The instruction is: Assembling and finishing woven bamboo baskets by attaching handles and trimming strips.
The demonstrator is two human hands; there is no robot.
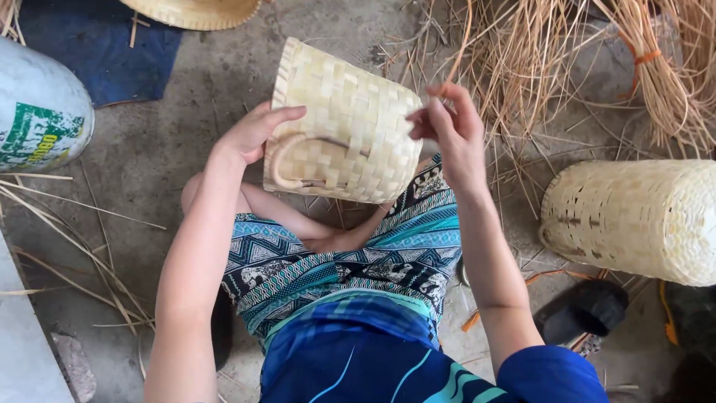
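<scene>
Your left hand [253,134] grasps the small woven basket [343,123] by its left side, thumb on the outer wall, holding it tilted above your knees with its rim toward the floor's far edge. Your right hand [447,127] sits at the basket's right side, fingers pinched on a thin cane strip [464,37] that runs up and away from it.

At the floor's [201,82] left edge lies one rounded pale sack or drum [37,112] bearing a green and yellow label; beyond it a dark blue cloth [97,45] is spread out.

You have three woven pieces in view: the one you hold, a larger cylindrical basket [641,216] lying on its side at the right edge, and a woven rim [194,11] at the far edge. One tied cane bundle [664,67], with an orange band, lies in the far right corner amid loose strands. One black sandal [585,310] rests near your right elbow.
</scene>
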